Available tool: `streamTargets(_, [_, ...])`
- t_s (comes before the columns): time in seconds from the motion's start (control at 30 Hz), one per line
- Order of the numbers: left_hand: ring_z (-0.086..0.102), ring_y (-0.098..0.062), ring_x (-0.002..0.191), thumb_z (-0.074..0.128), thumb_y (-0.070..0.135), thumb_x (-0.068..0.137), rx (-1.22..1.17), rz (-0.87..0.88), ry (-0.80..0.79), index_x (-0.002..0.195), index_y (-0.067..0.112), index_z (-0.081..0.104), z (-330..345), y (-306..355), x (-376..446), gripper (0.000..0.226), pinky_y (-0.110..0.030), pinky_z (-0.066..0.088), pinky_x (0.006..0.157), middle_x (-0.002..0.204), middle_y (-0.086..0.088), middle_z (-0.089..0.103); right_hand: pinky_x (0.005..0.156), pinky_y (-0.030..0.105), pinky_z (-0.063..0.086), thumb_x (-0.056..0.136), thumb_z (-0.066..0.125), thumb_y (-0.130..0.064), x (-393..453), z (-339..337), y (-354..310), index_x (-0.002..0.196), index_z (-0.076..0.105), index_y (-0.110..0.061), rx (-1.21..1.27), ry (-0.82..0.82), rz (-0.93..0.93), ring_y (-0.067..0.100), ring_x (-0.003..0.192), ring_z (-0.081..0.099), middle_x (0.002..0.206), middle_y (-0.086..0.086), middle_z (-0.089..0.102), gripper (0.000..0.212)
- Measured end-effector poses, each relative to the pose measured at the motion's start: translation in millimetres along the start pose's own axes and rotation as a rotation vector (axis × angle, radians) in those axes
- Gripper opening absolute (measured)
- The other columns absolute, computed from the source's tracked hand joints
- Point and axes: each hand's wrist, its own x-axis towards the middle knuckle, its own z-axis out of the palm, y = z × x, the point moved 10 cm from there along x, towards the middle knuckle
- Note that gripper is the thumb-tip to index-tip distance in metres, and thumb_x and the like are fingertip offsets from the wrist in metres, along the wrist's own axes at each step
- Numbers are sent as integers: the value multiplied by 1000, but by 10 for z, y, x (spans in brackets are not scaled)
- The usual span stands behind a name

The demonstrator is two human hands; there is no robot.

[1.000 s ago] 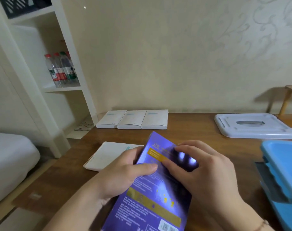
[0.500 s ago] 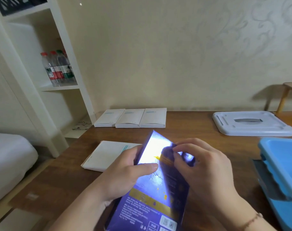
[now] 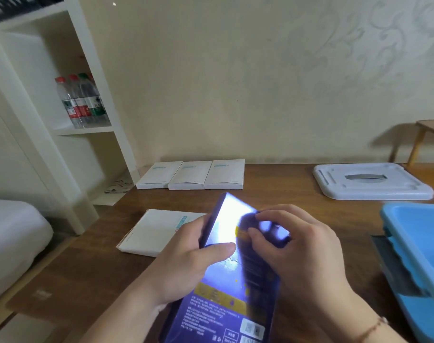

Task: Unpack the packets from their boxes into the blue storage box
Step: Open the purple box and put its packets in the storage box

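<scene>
A glossy purple box (image 3: 225, 303) with gold print is held tilted over the wooden table, glare across its upper half. My left hand (image 3: 186, 263) grips its left edge, thumb lying across the face. My right hand (image 3: 297, 253) has its fingertips curled on the box's top right end, at the flap. The blue storage box (image 3: 416, 246) stands at the right edge, only partly in view. A white box (image 3: 151, 233) lies flat just beyond my left hand. Three more white boxes (image 3: 192, 174) sit in a row at the back.
The storage box's white lid (image 3: 369, 181) lies at the back right of the table (image 3: 280, 189). A white shelf unit (image 3: 87, 120) with water bottles (image 3: 82, 102) stands to the left. A wooden stool (image 3: 426, 137) is at the far right, a white bed (image 3: 10, 233) at the left.
The purple box has tipped up slightly, so glare now covers its upper face. My right fingers have curled tighter at its top end. The left hand keeps the same grip.
</scene>
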Motion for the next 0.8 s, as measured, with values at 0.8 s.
streamTargets(0.8, [71,-29,84,67,16,79,-214,-217,-56,95,21,77,3,-98,-33,20,-35,59,72,99,-15,72,82,29,52,75,72,-43,-7,228,58,96,71,-37,320,-352,-98,5,99,63,113,-20,58,22])
